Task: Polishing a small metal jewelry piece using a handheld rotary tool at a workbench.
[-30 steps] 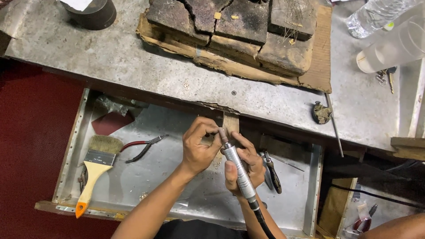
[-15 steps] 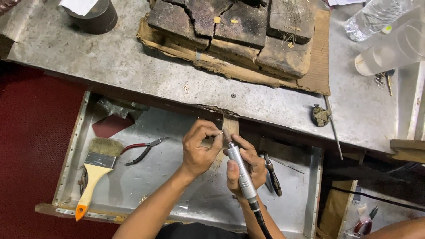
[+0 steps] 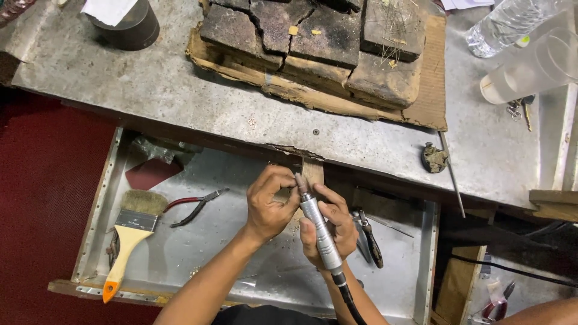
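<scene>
Handpiece (image 3: pixel 319 232) — a slim silver rotary tool with a black cord running off the near edge — sits in the right hand (image 3: pixel 330 232), fingers wrapped closed around its barrel, tip pointing far and slightly left. The tip meets the left hand (image 3: pixel 270 204) just in front of a small wooden peg (image 3: pixel 313 171) that juts from the bench edge. The left hand's fingers are curled tight, pinching something too small to make out.

Both hands hover over an open metal drawer (image 3: pixel 102 198) under the bench. In it, at the left, lie a paintbrush (image 3: pixel 129 235) with a yellow handle and orange tip, red-handled pliers (image 3: pixel 192 204) just right of the bristles, and a dark red sheet (image 3: pixel 150 173) in the far left corner beside crumpled plastic. Right of the hands, dark-handled cutters (image 3: pixel 368 238) rest on the drawer floor.

On the bench (image 3: pixel 120 84) — a scuffed metal top — charred blocks (image 3: pixel 313 36) sit packed together on a worn board. A dark round pot (image 3: pixel 126 24) at the far left holds a white paper. At the far right stand a clear bottle (image 3: pixel 512 24) and a plastic jug (image 3: pixel 530 69), with keys (image 3: pixel 519 109) just near them.
</scene>
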